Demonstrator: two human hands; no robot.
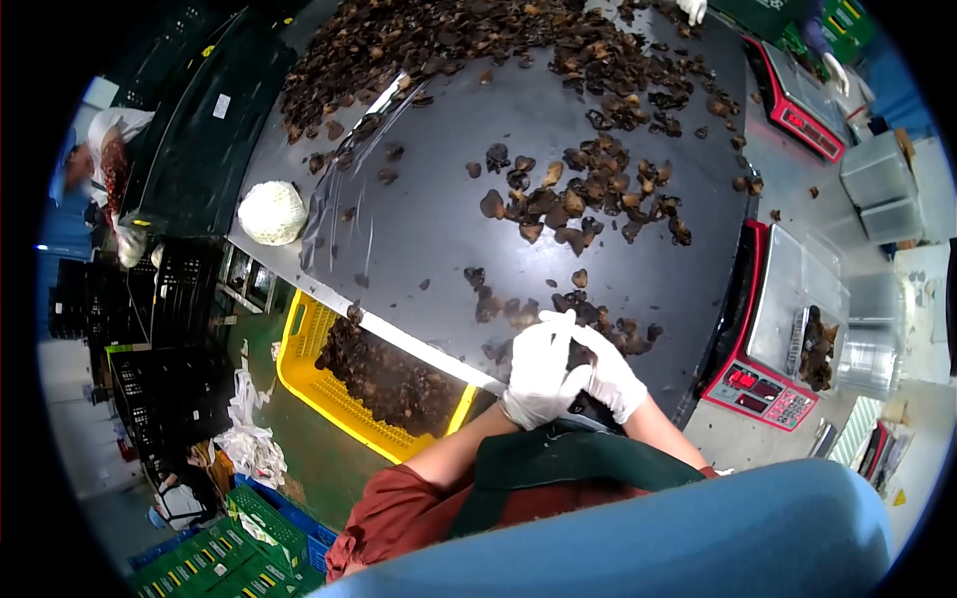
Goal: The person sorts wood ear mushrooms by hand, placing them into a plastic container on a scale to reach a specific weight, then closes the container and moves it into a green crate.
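My left hand (pixel 541 371), in a white glove, is at the near edge of the dark table (pixel 429 229). My right hand (pixel 612 375), gloved too, meets it at the fingertips. The fingers of both are drawn together; whatever is between them is hidden. Just beyond my fingers lies a small group of dark brown wood ear mushrooms (pixel 628 339). A larger cluster of these mushrooms (pixel 568 194) is farther up the table. Below and left of the table edge, a yellow crate (pixel 299 349) holds more of them.
A big heap of mushrooms (pixel 449 40) covers the far end. Red scales (pixel 763 389) stand on the right, one carrying a tray of mushrooms. A white netted ball (pixel 272 212) sits at the left edge. Co-workers' gloved hands (pixel 835 72) show at the far right and left.
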